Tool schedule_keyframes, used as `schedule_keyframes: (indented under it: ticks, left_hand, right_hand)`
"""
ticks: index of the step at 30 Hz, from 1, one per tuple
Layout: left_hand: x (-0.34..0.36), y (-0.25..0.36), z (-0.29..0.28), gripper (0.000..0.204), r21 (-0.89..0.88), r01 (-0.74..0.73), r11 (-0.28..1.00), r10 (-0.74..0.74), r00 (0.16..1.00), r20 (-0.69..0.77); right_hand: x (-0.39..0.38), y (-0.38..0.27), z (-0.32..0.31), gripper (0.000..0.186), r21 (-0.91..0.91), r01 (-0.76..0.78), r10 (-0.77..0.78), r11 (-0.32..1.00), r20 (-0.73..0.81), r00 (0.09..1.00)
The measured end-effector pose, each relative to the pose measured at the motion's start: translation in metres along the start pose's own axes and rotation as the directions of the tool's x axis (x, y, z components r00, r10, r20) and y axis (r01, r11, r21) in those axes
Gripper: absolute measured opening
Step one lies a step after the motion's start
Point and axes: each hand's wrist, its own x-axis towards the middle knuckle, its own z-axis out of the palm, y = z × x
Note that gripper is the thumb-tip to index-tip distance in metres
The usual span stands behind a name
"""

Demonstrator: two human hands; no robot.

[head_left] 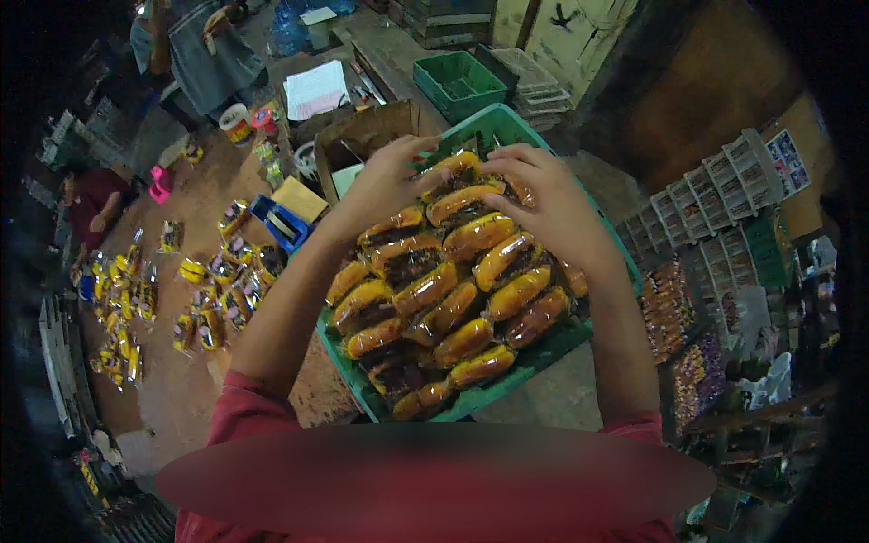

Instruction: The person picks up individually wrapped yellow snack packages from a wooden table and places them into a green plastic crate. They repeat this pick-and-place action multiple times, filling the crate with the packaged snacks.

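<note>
Wrapped buns (425,288) are sitting in a green crate (518,128) right in front of me, packed in rough rows, each under clear film. Lt hand (391,176) is resting at the far-left end of the load, fingers bent fwd over the last buns. Rt hand (550,201) is lying at the far-right end, fingers curved & slightly spread, facing the lt. Both look to be touching the top buns; can't make out if either is really gripping or just pressing, as the undersides are hidden.

Handling: I'm expecting light & soft, so prob easy to dent. Film is throwing lots of glare, so assuming slick; a loose fingertip hold could be slipping. Best hold IMO: flat fingers along both long sides of 1 bun, abt mid-length, low force. Wouldn't be tugging film ends, might tear. Dark stuff is showing betw some buns, can't ID it; hard top-down squeeze is prob a bad idea.

Nearby: cardboard box (389,122) is standing just behind lt hand, blue holder (281,226) is lying left of my lt forearm, more small wrapped packs (237,306) are lying loose on the table (172,362) farther left.
</note>
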Motion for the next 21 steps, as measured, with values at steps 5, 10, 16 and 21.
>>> schedule_keyframes:
  ticks: [5, 10, 16, 21]
  left_hand:
    - [-0.118, 0.008, -0.023, 0.036, -0.413, 0.204, 0.888, -0.355, 0.874, -0.331]
    - [-0.205, 0.007, -0.016, 0.028, -0.451, 0.326, 0.831, -0.517, 0.751, -0.411]
    - [-0.197, -0.018, -0.021, 0.037, -0.197, 0.173, 0.965, -0.238, 0.895, -0.377]
    - [-0.130, -0.037, -0.001, 0.087, 0.395, -0.004, 0.919, 0.090, 0.976, -0.200]
  right_hand:
    - [-0.066, -0.077, -0.005, 0.037, 0.029, -0.050, 0.038, 0.998, 0.312, 0.949]
    - [-0.092, -0.112, 0.056, 0.057, -0.331, 0.093, 0.033, 0.939, 0.358, 0.933]
    - [-0.127, -0.124, 0.074, 0.056, -0.451, -0.022, 0.183, 0.892, 0.317, 0.931]
    - [-0.137, -0.122, 0.084, 0.051, -0.424, -0.162, 0.263, 0.891, 0.191, 0.946]
